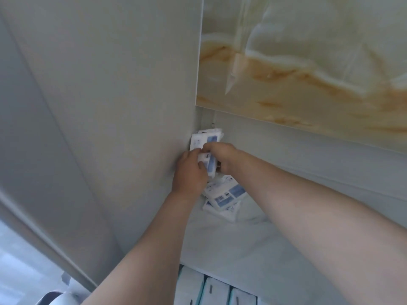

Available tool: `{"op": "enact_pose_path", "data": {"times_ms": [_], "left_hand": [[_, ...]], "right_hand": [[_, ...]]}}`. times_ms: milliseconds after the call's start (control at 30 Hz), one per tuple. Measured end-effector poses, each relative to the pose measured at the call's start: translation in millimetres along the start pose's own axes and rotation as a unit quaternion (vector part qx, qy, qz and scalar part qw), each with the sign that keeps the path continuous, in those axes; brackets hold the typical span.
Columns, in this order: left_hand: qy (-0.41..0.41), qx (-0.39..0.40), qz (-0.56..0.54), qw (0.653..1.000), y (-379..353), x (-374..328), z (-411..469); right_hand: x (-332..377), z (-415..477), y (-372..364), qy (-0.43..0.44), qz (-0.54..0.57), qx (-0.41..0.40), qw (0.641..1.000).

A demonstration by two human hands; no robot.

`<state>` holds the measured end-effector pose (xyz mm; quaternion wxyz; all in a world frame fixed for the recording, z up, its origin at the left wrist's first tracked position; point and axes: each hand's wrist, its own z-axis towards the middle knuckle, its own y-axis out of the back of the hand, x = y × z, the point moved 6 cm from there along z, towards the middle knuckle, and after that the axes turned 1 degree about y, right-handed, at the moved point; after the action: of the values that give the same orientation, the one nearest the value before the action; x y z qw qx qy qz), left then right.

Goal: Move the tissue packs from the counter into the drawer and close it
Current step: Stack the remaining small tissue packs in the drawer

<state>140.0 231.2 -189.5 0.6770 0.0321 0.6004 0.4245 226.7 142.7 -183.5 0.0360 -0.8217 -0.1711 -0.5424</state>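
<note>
Tissue packs, small white plastic-wrapped ones with blue labels, are lying in a loose overlapping pile near the far left corner of the pale white counter, close to the grey wall panel. Another pack is leaning in the corner itself, against that panel. Both hands are meeting just above the pile on one held pack. The left hand is gripping its left side, fingers curled and thumb pressing on its face, while the right hand is curling its fingers over its top and right side. Below the counter's near edge, white packs with teal edges are standing on end in a row. A cream and amber marble-patterned panel is hanging above the counter's far edge.
</note>
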Motion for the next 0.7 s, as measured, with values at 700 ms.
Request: {"op": "enact_pose_path", "data": {"times_ms": [700], "left_hand": [[-0.014,0.258,-0.178,0.95,-89,-133,-154]], "right_hand": [[-132,-193,229,0.177,-0.091,-0.058,0.978]]}}
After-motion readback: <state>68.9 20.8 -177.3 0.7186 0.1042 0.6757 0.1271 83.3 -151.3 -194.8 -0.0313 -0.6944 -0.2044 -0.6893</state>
